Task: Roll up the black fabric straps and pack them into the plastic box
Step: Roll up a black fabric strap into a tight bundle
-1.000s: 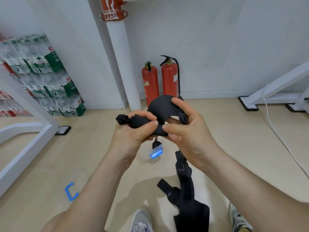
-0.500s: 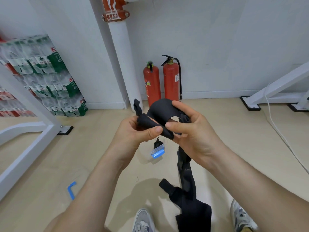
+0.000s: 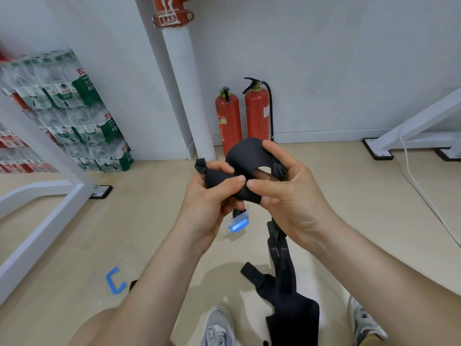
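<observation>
- Left hand and right hand both pinched the half-rolled strap, fingers curled round it, above the floor
- A slackened pinch could have let the roll spring open
- Its tail hung near the shoes, where it could snag and drag the roll loose

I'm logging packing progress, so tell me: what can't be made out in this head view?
- plastic box: only a clear corner with a blue latch shows below the left hand; contents hidden.
- black strap roll: its turns are covered by both thumbs and the right hand.
- strap tail: cut off by the bottom edge; its print is too small.
</observation>
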`<state>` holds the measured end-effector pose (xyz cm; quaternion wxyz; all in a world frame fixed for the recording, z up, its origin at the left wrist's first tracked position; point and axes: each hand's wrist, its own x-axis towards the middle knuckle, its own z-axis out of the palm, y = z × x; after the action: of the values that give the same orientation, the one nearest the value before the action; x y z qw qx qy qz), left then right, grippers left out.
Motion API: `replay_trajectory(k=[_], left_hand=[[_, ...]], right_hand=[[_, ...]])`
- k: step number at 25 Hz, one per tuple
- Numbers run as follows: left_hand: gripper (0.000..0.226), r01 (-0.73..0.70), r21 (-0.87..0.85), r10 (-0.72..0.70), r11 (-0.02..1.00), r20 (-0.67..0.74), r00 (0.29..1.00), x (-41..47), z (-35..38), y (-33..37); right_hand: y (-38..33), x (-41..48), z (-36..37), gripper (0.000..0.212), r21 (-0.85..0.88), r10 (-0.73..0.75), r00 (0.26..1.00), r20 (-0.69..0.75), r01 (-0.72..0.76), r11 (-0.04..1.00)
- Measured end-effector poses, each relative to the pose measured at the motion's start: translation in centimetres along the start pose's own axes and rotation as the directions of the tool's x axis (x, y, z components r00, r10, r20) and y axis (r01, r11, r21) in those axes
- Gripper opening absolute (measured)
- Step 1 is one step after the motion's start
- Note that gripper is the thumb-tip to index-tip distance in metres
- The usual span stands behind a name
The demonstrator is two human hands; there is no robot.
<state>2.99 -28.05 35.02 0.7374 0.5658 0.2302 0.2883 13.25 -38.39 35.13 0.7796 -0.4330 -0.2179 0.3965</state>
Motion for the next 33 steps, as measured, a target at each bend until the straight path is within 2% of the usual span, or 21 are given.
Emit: replay_trajectory(k=[2,5,8,10,12,16,18,21,25,27,30,33], left_hand=[[0.023,0.005,-0.008,-0.005,1.000,0.029,1.000,-0.1,0.1,0.0],[0.022,0.022,-0.029,-0.017,0.999,0.177,0.984,0.0,-0.8,0.6],[0.019,-0.070,0.086,0.046,0.994,0.257,0.965,0.0,-1.4,1.0],[0.012,-0.118,0.154,0.083,0.981,0.216,0.973,0.1,-1.3,0.8],[0.015,-0.120,0.194,0.092,0.974,0.147,0.985,0.2,-1.1,0.5],[0.021,-0.109,0.181,0.094,0.977,0.093,0.991,0.4,-1.2,0.7],[0.024,-0.119,0.165,0.107,0.979,0.084,0.991,0.5,-1.2,0.6],[0.027,-0.123,0.117,0.122,0.985,0.021,0.992,0.5,-1.0,0.4],[0.023,-0.160,0.239,0.171,0.958,-0.028,0.985,0.4,-0.7,0.2],[0.020,-0.136,0.250,0.151,0.958,-0.038,0.988,0.4,-0.8,0.1],[0.015,-0.023,0.170,0.010,0.985,0.078,0.997,0.3,-1.4,0.5],[0.025,0.030,0.094,-0.055,0.995,0.272,0.961,0.1,-2.3,0.9]], right_hand=[[0.1,0.2,-0.1,0.078,-0.012,-0.004,1.000,-0.015,0.004,1.000],[-0.1,0.7,-0.6,0.072,0.035,0.014,0.999,-0.043,-0.013,0.999],[-0.3,1.0,-1.1,0.073,0.095,0.068,0.997,-0.039,-0.064,0.993],[0.0,1.2,-1.4,0.080,0.116,0.103,0.994,-0.025,-0.100,0.988],[0.2,1.4,-1.6,0.084,0.117,0.106,0.994,-0.006,-0.105,0.988],[0.3,1.2,-1.5,0.074,0.127,0.094,0.995,0.044,-0.099,0.987],[0.3,1.1,-1.3,0.073,0.119,0.109,0.994,0.018,-0.111,0.987],[0.0,0.7,-0.8,0.070,0.063,0.108,0.994,-0.016,-0.107,0.992],[-0.2,0.3,-0.6,0.075,0.001,0.111,0.993,0.031,-0.111,0.994],[-0.1,0.4,-0.6,0.080,-0.071,0.113,0.993,0.039,-0.110,0.991],[-0.3,0.9,-1.2,0.075,-0.073,0.152,0.988,0.019,-0.150,0.986],[-0.8,1.1,-1.7,0.064,-0.005,0.205,0.972,0.114,-0.206,0.979]])
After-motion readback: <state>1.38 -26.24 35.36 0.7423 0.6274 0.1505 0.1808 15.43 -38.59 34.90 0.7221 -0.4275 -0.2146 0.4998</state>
